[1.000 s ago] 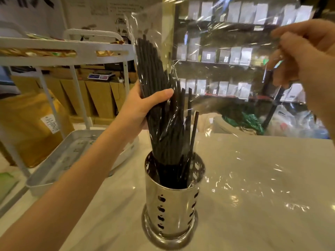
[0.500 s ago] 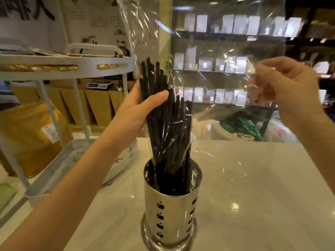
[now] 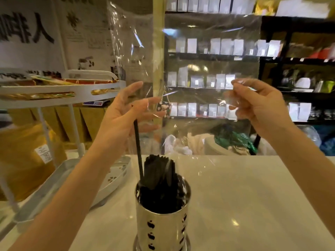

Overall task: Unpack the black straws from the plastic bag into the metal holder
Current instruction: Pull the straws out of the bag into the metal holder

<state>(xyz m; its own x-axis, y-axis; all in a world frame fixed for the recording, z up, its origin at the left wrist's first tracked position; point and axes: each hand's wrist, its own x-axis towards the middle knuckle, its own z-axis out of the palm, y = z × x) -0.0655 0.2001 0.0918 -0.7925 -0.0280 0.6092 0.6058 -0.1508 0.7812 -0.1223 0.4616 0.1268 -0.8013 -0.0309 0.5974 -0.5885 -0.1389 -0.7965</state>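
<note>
The metal holder (image 3: 162, 217) stands on the pale counter (image 3: 253, 196) at bottom centre, a shiny cylinder with dark cut-outs in its wall. The bundle of black straws (image 3: 159, 180) sits inside it, tips just above the rim. 1 straw (image 3: 138, 147) stands taller than the rest, rising from the holder's left inner edge up to the left hand (image 3: 125, 113).

That hand hovers above and left of the holder, fingers loosely spread, palm toward the camera; the tall straw's top meets the palm near the thumb, though whether it is gripped or only touched is hard to say through the film. The clear plastic bag (image 3: 190, 73) hangs above the holder, stretched between both hands, its lower edge draping down onto the straws at the rim.

The right hand (image 3: 257, 104) is above and right of the holder, fingers curled, pinching the bag's edge.

Left of the holder stands a white cart (image 3: 59, 91); behind it, dark shelves (image 3: 217, 57) with pale packets.
</note>
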